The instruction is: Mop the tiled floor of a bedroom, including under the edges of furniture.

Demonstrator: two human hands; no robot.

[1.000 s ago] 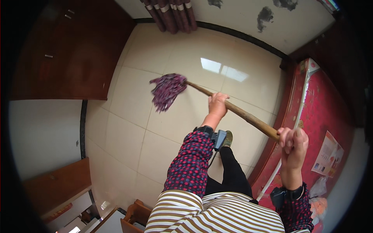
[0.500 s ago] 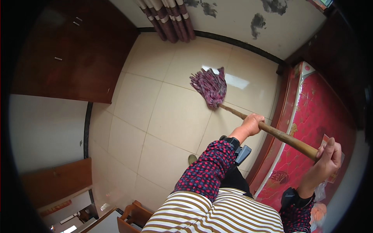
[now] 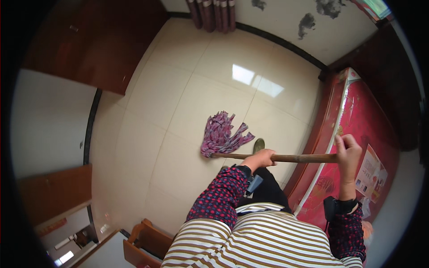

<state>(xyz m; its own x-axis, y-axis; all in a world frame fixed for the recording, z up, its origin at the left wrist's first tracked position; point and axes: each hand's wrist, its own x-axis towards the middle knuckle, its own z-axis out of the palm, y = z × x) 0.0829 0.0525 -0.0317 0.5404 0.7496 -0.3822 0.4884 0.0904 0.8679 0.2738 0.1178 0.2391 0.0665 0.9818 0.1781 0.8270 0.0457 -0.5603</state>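
A mop with a purple and grey cloth-strip head (image 3: 222, 136) rests on the shiny beige tile floor (image 3: 178, 111), its strips fanned toward the far side and the right. Its wooden handle (image 3: 304, 158) runs nearly level across the picture to the right. Partway along the handle, my left hand (image 3: 261, 158) is wrapped round it. My right hand (image 3: 348, 149) grips the top end of the handle, over the edge of the red bed. One green shoe (image 3: 259, 145) shows just beyond the handle.
Along the right stands a bed with a red mattress (image 3: 357, 120) and a dark red frame. A dark wooden cabinet (image 3: 98, 40) is at the far left, a purple curtain (image 3: 212, 15) at the far wall. A wooden chair (image 3: 145, 243) stands near the lower edge.
The mop head has been drawn nearer and to the left, and its handle has swung to almost level. My left hand moved nearer and left; my right hand moved up and left.
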